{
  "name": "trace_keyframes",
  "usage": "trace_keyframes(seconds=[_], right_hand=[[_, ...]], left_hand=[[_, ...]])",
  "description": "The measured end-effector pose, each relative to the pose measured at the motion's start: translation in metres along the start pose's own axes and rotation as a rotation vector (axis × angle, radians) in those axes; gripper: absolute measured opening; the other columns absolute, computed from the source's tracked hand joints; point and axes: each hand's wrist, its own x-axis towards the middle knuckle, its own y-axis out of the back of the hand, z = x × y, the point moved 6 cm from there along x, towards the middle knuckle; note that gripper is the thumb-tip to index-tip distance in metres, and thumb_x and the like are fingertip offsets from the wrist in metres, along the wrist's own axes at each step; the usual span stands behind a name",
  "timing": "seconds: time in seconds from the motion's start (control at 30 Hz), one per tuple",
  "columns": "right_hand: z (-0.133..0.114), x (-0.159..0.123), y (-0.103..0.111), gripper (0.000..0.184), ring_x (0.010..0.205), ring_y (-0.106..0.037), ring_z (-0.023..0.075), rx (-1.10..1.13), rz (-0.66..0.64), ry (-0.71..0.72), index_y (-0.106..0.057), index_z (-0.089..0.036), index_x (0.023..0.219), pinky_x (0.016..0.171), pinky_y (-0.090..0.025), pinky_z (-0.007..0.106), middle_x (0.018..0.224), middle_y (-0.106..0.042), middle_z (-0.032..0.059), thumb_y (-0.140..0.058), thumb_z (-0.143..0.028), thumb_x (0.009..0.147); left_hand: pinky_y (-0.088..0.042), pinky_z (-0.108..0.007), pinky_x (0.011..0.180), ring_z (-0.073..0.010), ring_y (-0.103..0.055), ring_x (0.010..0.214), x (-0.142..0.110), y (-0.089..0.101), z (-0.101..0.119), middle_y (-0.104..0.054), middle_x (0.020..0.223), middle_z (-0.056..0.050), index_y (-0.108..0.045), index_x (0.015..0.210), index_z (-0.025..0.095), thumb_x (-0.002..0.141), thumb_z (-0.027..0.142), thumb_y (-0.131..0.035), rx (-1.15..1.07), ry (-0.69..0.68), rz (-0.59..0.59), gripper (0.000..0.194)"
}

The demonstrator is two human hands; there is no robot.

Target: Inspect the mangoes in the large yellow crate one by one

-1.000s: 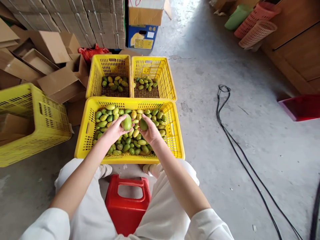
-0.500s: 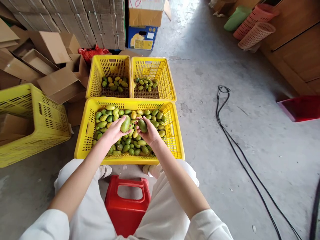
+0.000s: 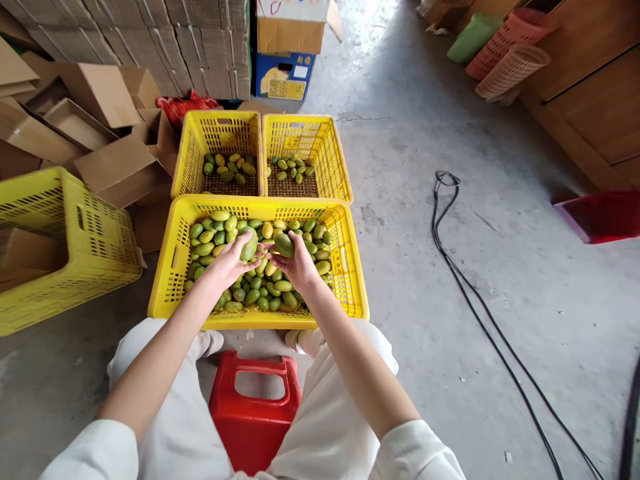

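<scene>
While the left hand [image 3: 233, 261] grips one fruit [image 3: 249, 245] pointing toward the crate's [image 3: 257, 321] far edge, the right hand [image 3: 301, 265] grips another fruit [image 3: 283, 245] slantwise, just beside.

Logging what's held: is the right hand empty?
No, the right hand holds a green fruit over the front crate.

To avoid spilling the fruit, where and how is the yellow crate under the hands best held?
Grip the crate by its left slot and right slot, from outside both ends: these openings face each other, which should keep it level.
</scene>
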Motion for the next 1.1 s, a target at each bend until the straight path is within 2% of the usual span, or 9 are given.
trace_keyframes(seconds=[0.17,0.27,0.33,0.43,0.5,0.6,0.77,0.9,1.1], right_hand=[[0.001,0.005,0.005,0.025,0.052,-0.057,0.0119,-0.005,0.077,0.022,-0.063,-0.025,0.094,0.042,-0.043,0.018,0.079,-0.08,0.0015,-0.064,-0.048,0.106],[0.0,0.004,0.007,0.024,0.05,-0.052,0.0105,0.01,0.134,0.054,-0.061,-0.027,0.093,0.046,-0.046,0.018,0.068,-0.067,-0.0053,-0.074,-0.046,0.1],[-0.001,0.002,0.005,0.02,0.049,-0.052,0.01,0.031,0.112,0.058,-0.065,-0.026,0.097,0.046,-0.046,0.018,0.066,-0.062,-0.0071,-0.073,-0.044,0.101],[-0.003,-0.001,-0.001,0.018,0.048,-0.051,0.0089,0.087,0.041,0.057,-0.066,-0.025,0.1,0.042,-0.04,0.018,0.072,-0.066,-0.0054,-0.071,-0.042,0.104],[-0.004,-0.003,-0.003,0.026,0.048,-0.05,0.0088,0.097,0.029,0.034,-0.063,-0.025,0.094,0.04,-0.036,0.018,0.073,-0.069,-0.0036,-0.077,-0.046,0.101],[-0.005,-0.005,-0.003,0.038,0.047,-0.048,0.0085,0.087,0.067,-0.008,-0.061,-0.024,0.088,0.04,-0.038,0.018,0.067,-0.067,-0.0036,-0.086,-0.05,0.095],[-0.008,-0.01,-0.008,0.033,0.044,-0.041,0.0056,0.147,0.044,-0.017,-0.066,-0.022,0.086,0.04,-0.034,0.016,0.058,-0.059,-0.008,-0.086,-0.046,0.095],[-0.007,-0.007,-0.003,0.039,0.047,-0.041,0.0061,0.192,0.073,-0.012,-0.061,-0.023,0.078,0.04,-0.034,0.018,0.066,-0.068,-0.0037,-0.094,-0.042,0.087],[-0.001,-0.001,0.005,0.021,0.052,-0.049,0.0115,0.256,0.049,-0.059,-0.073,-0.022,0.094,0.042,-0.036,0.02,0.072,-0.072,0.0014,-0.067,-0.041,0.099]], left_hand=[[-0.058,-0.029,0.07,-0.0158,-0.062,0.071,0.004,0.003,-0.002,-0.075,0.091,-0.007,-0.076,0.095,0.021,0.103,0.033,-0.076,0.069,-0.016,0.024,0.015],[-0.061,-0.03,0.075,-0.0184,-0.07,0.081,0.004,0.003,-0.003,-0.077,0.095,-0.009,-0.075,0.091,0.022,0.102,0.033,-0.078,0.108,-0.028,-0.006,0.016],[-0.061,-0.03,0.077,-0.0187,-0.072,0.086,0.004,0.003,-0.004,-0.079,0.099,-0.009,-0.074,0.091,0.022,0.099,0.031,-0.081,0.119,-0.047,-0.014,0.014],[-0.061,-0.028,0.078,-0.0178,-0.071,0.089,0.003,0.003,-0.002,-0.078,0.1,-0.007,-0.074,0.092,0.023,0.095,0.026,-0.085,0.09,-0.069,-0.009,0.012],[-0.06,-0.026,0.077,-0.0164,-0.069,0.086,0.002,0.004,0.0,-0.077,0.097,-0.005,-0.075,0.091,0.024,0.094,0.021,-0.084,0.05,-0.074,0.011,0.01],[-0.055,-0.023,0.073,-0.0138,-0.066,0.081,0.002,0.005,0.004,-0.076,0.095,-0.005,-0.076,0.09,0.021,0.09,0.013,-0.086,-0.012,-0.096,0.045,0.012],[-0.049,-0.02,0.068,-0.0109,-0.062,0.075,0.0,0.003,0.007,-0.073,0.085,-0.003,-0.074,0.085,0.016,0.083,0.011,-0.094,-0.087,-0.107,0.036,0.02],[-0.047,-0.021,0.065,-0.0098,-0.058,0.069,-0.002,0.003,0.005,-0.071,0.08,-0.001,-0.071,0.085,0.017,0.082,0.009,-0.095,-0.151,-0.092,0.068,0.025],[-0.06,-0.028,0.084,-0.0163,-0.072,0.082,-0.004,0.002,0.006,-0.079,0.093,-0.006,-0.075,0.1,0.017,0.093,0.015,-0.084,-0.229,-0.037,0.099,0.012]])
